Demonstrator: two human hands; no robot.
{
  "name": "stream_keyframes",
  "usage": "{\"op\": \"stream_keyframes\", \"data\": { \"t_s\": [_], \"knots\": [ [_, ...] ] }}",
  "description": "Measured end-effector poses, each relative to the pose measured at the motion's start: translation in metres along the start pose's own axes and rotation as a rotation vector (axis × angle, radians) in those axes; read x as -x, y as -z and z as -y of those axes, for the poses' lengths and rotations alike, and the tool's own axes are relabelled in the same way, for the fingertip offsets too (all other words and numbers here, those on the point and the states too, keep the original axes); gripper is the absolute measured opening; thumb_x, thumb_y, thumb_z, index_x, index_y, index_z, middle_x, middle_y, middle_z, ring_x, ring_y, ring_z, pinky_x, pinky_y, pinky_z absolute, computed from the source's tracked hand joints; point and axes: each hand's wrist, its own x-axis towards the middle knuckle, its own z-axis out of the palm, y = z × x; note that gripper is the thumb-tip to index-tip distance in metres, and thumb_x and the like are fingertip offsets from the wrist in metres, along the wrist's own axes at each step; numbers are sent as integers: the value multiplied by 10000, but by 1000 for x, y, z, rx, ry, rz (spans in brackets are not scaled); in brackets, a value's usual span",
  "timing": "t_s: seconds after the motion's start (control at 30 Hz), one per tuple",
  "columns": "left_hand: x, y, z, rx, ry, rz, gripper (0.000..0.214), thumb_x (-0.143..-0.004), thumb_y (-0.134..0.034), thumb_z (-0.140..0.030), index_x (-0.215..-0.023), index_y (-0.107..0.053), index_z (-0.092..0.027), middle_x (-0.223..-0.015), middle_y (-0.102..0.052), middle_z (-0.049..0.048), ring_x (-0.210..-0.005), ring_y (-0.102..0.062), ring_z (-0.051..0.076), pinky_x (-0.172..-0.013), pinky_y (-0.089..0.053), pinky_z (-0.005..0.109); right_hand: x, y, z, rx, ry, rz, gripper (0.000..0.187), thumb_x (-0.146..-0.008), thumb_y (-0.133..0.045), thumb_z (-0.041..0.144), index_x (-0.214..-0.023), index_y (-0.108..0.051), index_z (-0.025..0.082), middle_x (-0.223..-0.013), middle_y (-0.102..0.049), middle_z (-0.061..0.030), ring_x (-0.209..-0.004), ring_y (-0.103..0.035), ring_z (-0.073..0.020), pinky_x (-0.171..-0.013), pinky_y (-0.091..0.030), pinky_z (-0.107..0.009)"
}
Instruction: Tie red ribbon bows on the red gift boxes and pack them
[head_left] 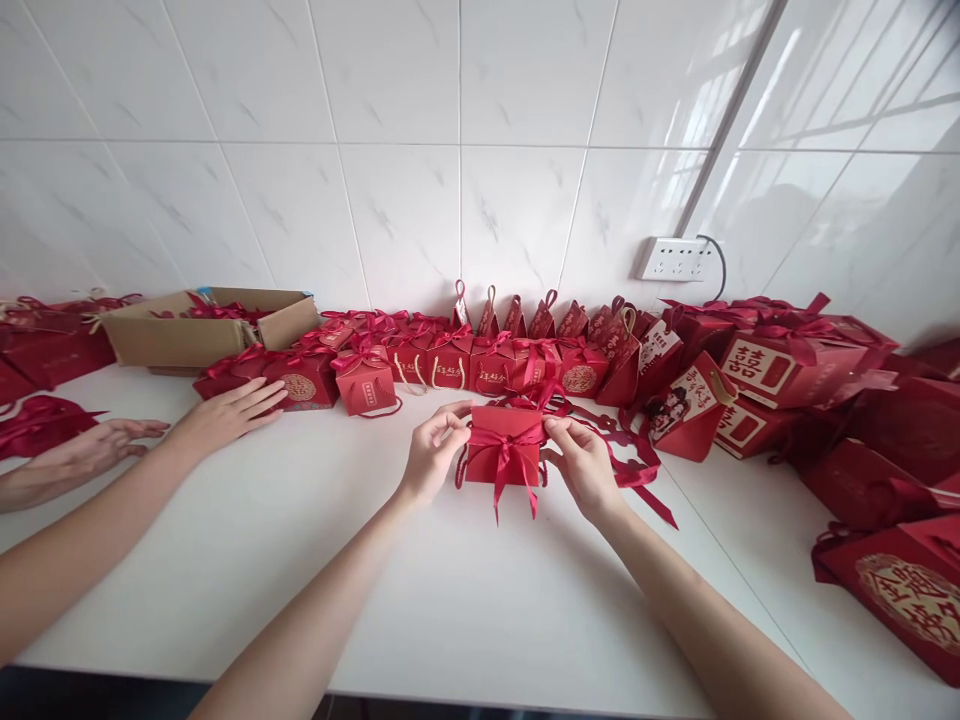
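A small red gift box [484,464] with a dark red ribbon bow [510,447] across its front is in the middle of the head view. My left hand [433,452] grips its left edge between thumb and fingers. At the upper right edge of the same box, my right hand [583,462] is closed, thumb towards the front. Twisted cord handles hang at both sides of the box. Loose dark red ribbons [637,472] lie just beyond and right of my right hand.
Red gift boxes [450,362] line the tiled wall, with larger ones [795,365] stacked right. An open cardboard box [169,335] stands back left. Another person's hand [234,413] touches boxes at left; a second hand [94,450] is near red ribbon. A power strip [676,260] hangs on the wall.
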Motion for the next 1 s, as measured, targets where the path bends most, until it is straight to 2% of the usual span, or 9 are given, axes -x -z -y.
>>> {"op": "stream_keyframes", "data": {
  "t_s": [0.27, 0.4, 0.47, 0.53, 0.63, 0.7, 0.77, 0.87, 1.0],
  "knots": [
    [-2, 2, -1, -46, 8, -19, 188, -715, -590, -278, -583, -498, -180, -1144, -623, 79, -1115, -545, 264, -967, -381, 383, -1, 1, 0, -41, -13, 2, 306, -691, -738, 453, -637, -616, 178, -797, -598, -8, -680, -525, -116, -603, -478, -257],
    [-2, 1, -3, -112, -44, -70, 197, -708, -581, -295, -588, -468, -188, -939, -630, 52, -947, -581, 222, -847, -434, 340, -1, 0, 0, -68, -25, -3, 313, -696, -735, 453, -629, -594, 182, -750, -571, 10, -639, -503, -99, -552, -453, -230],
    [-1, 1, -3, -89, -54, -64, 184, -710, -597, -323, -658, -480, -191, -949, -614, 46, -904, -585, 209, -815, -444, 333, -1, -1, -1, -78, -34, 3, 326, -679, -747, 454, -622, -579, 180, -732, -559, 16, -607, -486, -91, -520, -441, -224],
    [1, 0, -1, -36, -48, -27, 243, -709, -630, -372, -826, -502, -201, -1054, -593, 56, -932, -587, 209, -827, -448, 339, 1, -3, 0, -82, -47, 15, 333, -657, -762, 452, -624, -576, 178, -735, -558, 15, -581, -478, -89, -496, -438, -231],
    [2, 1, 4, -3, -24, 115, 543, -705, -656, -484, -1130, -438, -224, -1198, -537, 88, -1039, -569, 238, -898, -432, 371, 2, -4, 1, -82, -63, 24, 333, -660, -756, 463, -632, -585, 178, -749, -561, 7, -581, -483, -96, -491, -450, -245],
    [2, 1, 7, -33, -25, 207, 698, -669, -684, -532, -1226, -393, -228, -1257, -504, 105, -1130, -527, 271, -960, -398, 392, 2, -3, 1, -82, -60, 18, 330, -671, -748, 467, -629, -591, 179, -762, -566, 3, -628, -499, -106, -526, -469, -245],
    [2, -1, 7, -82, -29, 216, 770, -628, -723, -522, -1251, -376, -231, -1304, -467, 112, -1192, -483, 290, -1010, -358, 407, 1, -1, 1, -80, -55, 14, 322, -680, -742, 470, -642, -606, 181, -775, -577, -3, -675, -512, -117, -555, -477, -245],
    [4, -4, 5, -184, 11, 155, 719, -652, -724, -443, -1243, -375, -233, -1309, -452, 112, -1196, -480, 280, -1028, -340, 420, 0, 0, 2, -73, -51, 25, 322, -688, -733, 483, -658, -623, 182, -769, -589, -9, -688, -519, -126, -559, -470, -250],
    [5, -6, -4, -274, 53, 116, 590, -689, -704, -347, -1188, -413, -231, -1122, -575, 72, -1119, -539, 252, -987, -383, 404, 1, -3, 2, -61, -51, 45, 332, -678, -735, 493, -653, -620, 183, -747, -588, -5, -687, -519, -125, -585, -475, -256]
  ]
}}
